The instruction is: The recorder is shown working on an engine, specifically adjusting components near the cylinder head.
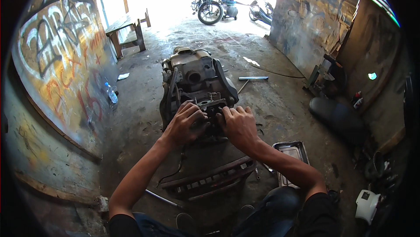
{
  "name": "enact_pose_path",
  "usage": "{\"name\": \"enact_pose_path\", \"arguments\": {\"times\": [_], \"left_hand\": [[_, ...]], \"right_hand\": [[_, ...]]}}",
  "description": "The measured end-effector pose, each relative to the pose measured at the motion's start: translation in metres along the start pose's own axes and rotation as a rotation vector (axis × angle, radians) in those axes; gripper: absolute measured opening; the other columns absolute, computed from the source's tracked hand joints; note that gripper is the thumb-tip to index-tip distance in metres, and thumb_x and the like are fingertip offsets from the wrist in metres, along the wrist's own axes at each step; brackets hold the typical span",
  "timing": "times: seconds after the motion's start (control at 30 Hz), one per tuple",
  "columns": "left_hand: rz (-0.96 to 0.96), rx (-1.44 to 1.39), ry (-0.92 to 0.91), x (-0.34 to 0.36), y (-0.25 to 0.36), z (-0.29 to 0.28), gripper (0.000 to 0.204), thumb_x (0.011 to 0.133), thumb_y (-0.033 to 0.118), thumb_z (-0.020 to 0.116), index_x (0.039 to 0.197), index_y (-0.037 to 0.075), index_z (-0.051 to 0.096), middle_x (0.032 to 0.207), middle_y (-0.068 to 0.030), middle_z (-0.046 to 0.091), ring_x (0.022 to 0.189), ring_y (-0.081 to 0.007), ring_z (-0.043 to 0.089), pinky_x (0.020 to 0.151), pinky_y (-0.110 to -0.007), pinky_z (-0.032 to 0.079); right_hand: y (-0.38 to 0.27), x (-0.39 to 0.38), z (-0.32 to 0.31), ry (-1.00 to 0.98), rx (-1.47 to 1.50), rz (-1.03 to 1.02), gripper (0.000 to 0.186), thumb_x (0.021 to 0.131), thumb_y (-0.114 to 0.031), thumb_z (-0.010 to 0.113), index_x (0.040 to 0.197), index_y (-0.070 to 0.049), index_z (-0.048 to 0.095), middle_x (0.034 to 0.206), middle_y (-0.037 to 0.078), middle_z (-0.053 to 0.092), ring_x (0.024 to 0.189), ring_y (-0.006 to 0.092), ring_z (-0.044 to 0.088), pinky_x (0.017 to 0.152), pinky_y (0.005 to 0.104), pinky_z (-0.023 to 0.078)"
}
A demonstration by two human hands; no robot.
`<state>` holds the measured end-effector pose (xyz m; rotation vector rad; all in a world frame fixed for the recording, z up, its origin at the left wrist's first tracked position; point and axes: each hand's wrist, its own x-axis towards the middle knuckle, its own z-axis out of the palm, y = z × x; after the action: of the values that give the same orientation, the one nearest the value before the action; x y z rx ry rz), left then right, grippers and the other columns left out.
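Note:
In front of me on the floor stands a partly stripped, dirty engine assembly [192, 77] with a round dark opening facing me. Both my hands are at its near end, one on each side of a dark metal part [213, 108]. My left hand [186, 123] has its fingers curled in against the left side, the thumb side in shadow. On the right side, my right hand [239, 125] is bent over with its fingertips pressed in. Whatever the fingers grip is hidden by the hands and the dark.
Close to my feet lie a slotted dark red panel [210, 179] and a metal rod [164, 198]. A metal tray [294, 150] sits under my right forearm. Beyond are a seat [334, 116], a bench [124, 29], a bottle [111, 93] and a parked motorcycle [210, 9].

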<state>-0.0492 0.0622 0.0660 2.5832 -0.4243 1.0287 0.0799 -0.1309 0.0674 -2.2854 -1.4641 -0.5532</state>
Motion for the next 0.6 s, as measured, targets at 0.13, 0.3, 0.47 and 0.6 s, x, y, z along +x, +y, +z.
{"name": "enact_pose_path", "arguments": {"times": [0.13,0.3,0.47,0.6], "left_hand": [[-0.037,-0.047,0.058,-0.001,-0.002,0.009,0.024,0.078,0.008,0.084,0.098,0.005,0.071,0.098,-0.0103,0.065,0.097,-0.0323,0.064,0.098,-0.046,0.051],[0.001,-0.034,0.042,0.004,-0.001,0.002,0.028,0.075,0.009,0.084,0.101,0.006,0.073,0.096,-0.0102,0.064,0.095,-0.0328,0.062,0.096,-0.046,0.051],[0.016,0.023,0.039,0.0,-0.002,0.001,0.028,0.075,0.008,0.083,0.102,0.007,0.074,0.094,-0.0084,0.063,0.094,-0.0301,0.061,0.095,-0.045,0.049],[0.034,0.051,0.025,-0.001,-0.001,0.003,0.026,0.078,0.01,0.084,0.102,0.007,0.073,0.093,-0.0079,0.063,0.093,-0.0292,0.061,0.095,-0.044,0.048]], "right_hand": [[-0.001,-0.004,0.01,0.11,0.013,-0.05,0.018,0.102,-0.021,0.061,0.101,-0.004,0.066,0.095,0.013,0.069,0.097,0.0295,0.064,0.087,0.0472,0.048],[0.009,0.002,0.001,0.08,0.021,-0.173,0.019,0.097,-0.016,0.062,0.111,-0.003,0.062,0.103,0.012,0.065,0.103,0.0295,0.06,0.09,0.0461,0.047],[0.014,0.003,-0.02,-0.029,-0.059,-0.302,0.027,0.099,-0.02,0.063,0.12,-0.004,0.059,0.109,0.011,0.065,0.107,0.0289,0.06,0.09,0.0463,0.045],[0.015,0.002,-0.019,-0.08,-0.029,-0.193,0.028,0.1,-0.027,0.064,0.118,-0.005,0.061,0.111,0.011,0.066,0.108,0.0285,0.062,0.091,0.0465,0.046]]}}
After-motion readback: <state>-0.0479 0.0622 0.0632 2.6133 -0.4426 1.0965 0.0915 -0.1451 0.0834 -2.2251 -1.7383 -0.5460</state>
